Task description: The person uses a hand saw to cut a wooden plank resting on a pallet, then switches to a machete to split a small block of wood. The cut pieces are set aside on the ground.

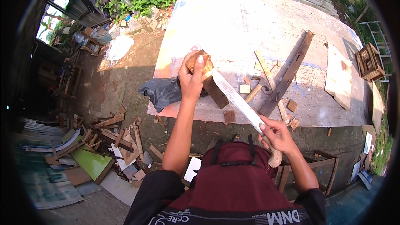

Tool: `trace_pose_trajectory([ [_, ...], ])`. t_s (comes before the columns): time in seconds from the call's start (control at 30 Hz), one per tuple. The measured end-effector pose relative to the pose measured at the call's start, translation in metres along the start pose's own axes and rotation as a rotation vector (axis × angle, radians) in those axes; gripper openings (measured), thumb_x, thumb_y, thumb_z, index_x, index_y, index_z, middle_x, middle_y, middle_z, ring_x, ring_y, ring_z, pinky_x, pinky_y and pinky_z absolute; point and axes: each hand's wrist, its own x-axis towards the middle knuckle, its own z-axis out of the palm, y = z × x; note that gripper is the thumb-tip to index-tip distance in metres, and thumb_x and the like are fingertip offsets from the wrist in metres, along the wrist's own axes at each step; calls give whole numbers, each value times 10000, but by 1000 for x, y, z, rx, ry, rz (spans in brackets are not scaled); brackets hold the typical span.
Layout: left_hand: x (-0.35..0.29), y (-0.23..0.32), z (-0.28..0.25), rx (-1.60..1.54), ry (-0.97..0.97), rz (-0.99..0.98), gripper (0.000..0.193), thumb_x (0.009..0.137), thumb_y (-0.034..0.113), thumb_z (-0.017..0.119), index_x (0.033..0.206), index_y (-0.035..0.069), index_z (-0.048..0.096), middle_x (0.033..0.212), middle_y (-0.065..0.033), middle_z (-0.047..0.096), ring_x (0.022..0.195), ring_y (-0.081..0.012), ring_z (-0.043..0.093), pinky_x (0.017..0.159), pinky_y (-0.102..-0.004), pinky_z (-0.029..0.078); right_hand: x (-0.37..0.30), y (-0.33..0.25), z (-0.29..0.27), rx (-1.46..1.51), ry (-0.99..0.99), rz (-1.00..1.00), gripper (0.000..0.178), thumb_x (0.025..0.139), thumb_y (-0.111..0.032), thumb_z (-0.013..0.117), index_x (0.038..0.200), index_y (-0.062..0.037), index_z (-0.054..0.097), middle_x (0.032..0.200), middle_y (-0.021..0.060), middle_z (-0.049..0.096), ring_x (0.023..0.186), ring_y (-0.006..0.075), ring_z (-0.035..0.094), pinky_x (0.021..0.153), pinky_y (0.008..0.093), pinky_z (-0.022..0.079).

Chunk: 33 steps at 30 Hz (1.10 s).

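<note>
My left hand (191, 79) is closed round a small light-brown wood block (207, 71), thumb along its top, above the near left part of the table. In my right hand (276, 135) is a machete (238, 101), gripped by its pale wooden handle. Its long blade slants up and left, and the tip end lies against or very close to the block; I cannot tell which. A darker wooden block (216, 93) lies below the held one, partly hidden by it. Beside my left wrist is a crumpled dark plastic bag (161, 91).
The worn table board (200, 21) bears a long dark plank (287, 73), a thin strip (264, 68), a hammer (253, 93) and small offcuts. A slatted wooden crate (370, 61) sits at the right. Scrap wood (121, 137) is heaped on the ground at left.
</note>
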Motion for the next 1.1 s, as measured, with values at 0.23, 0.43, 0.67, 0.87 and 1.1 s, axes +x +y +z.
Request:
trace_pose_trajectory([
  [0.23, 13, -18, -21, 76, -8, 92, 339, 1057, 217, 564, 1282, -36, 554, 1114, -172, 698, 1010, -216, 701, 847, -344, 603, 15, 18, 6, 10, 25, -47, 378, 1077, -155, 544, 1425, -7, 565, 733, 60, 659, 510, 86, 556, 473, 242, 447],
  [0.43, 12, -6, -20, -15, -30, 11, 339, 1043, 222, 605, 1249, -47, 590, 1112, -126, 699, 1026, -172, 675, 893, -309, 552, 26, 29, 5, -7, 27, -67, 426, 1066, -133, 564, 1478, -31, 527, 767, 39, 653, 556, 65, 539, 508, 231, 453],
  [0.67, 23, -19, -21, 63, 31, 66, 359, 1028, 246, 641, 1228, -48, 599, 1108, -119, 686, 1008, -170, 685, 895, -308, 548, 32, 42, -3, -23, 46, -69, 410, 1075, -152, 551, 1464, -22, 536, 767, 54, 657, 547, 82, 552, 496, 232, 437],
  [0.87, 25, -8, -23, -123, -44, -24, 373, 1029, 263, 619, 1208, -62, 588, 1063, -167, 705, 984, -227, 717, 872, -346, 579, 13, 16, -13, -74, 37, -18, 405, 1080, -167, 543, 1458, -20, 541, 768, 48, 660, 544, 71, 551, 495, 233, 442],
  [1.1, 26, -18, -28, -110, -233, -50, 401, 986, 342, 588, 1084, -47, 599, 973, -171, 697, 879, -301, 748, 803, -423, 630, 0, -9, -23, -222, 48, 6, 387, 1067, -160, 571, 1432, -34, 578, 752, 36, 669, 547, 56, 552, 485, 231, 442],
])
